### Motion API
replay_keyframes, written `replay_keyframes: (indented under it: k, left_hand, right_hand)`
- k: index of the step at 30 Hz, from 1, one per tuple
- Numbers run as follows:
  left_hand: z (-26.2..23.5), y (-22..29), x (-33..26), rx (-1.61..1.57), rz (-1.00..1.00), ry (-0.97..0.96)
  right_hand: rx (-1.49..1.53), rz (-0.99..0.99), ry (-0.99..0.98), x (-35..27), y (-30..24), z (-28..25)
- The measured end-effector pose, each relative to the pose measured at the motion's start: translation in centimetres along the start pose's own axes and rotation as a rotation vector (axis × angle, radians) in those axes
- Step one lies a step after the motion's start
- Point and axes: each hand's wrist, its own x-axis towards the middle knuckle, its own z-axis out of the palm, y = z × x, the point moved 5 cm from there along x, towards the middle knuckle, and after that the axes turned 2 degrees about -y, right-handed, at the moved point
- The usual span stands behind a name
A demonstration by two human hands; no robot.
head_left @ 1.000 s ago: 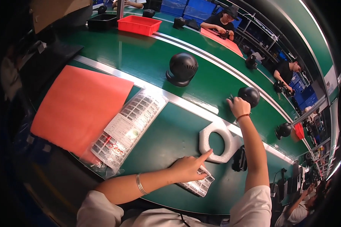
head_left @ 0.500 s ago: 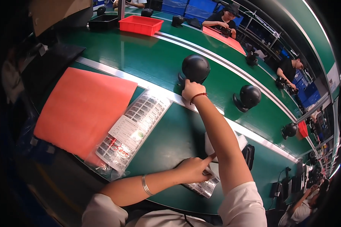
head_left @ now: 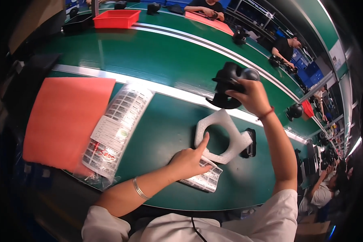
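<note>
My right hand point(head_left: 250, 94) grips a black round-headed device point(head_left: 226, 82), holding it tilted above the near edge of the conveyor. A second rounded black shape shows close against it; I cannot tell whether it is a separate device behind. On the green table, my left hand point(head_left: 187, 161) rests over a sheet of printed labels point(head_left: 203, 182). Its index finger stretches to the white foam ring point(head_left: 229, 151), and its thumb is apart. The foam's round opening shows bare table. A black oblong part point(head_left: 250, 143) lies against the foam's right side.
At left lie an orange-red mat point(head_left: 68, 121) and a plastic-bagged stack of label sheets point(head_left: 119, 129). Beyond the green conveyor point(head_left: 149, 60) stand a red tray point(head_left: 117, 19) and a black tray point(head_left: 77, 24). Another black device point(head_left: 294, 111) sits farther right. Co-workers handle black devices across the line.
My right hand has lifted the black device off the conveyor and brought it right and nearer. The foam ring has come into fuller view, and the whole view has shifted.
</note>
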Motion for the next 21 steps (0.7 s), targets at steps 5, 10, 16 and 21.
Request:
replay_keyframes:
  k: [5, 10, 16, 21]
  left_hand:
    - [0.7, -1.1, 0.7, -0.052, 0.033, 0.110]
    - [0.8, -0.5, 0.7, -0.082, 0.091, 0.102]
    - [0.6, -0.2, 0.5, -0.134, 0.101, 0.068]
    - [0.5, 0.3, -0.1, -0.237, 0.125, 0.128]
  right_hand:
    - [0.384, 0.022, 0.277, -6.6, 1.4, -4.8]
    - [0.355, -0.018, 0.364, -10.5, -0.4, -7.8]
    - [0.352, -0.083, 0.523, -11.5, -0.3, -9.8]
    - [0.475, -0.068, 0.429, -13.2, -0.8, -10.0]
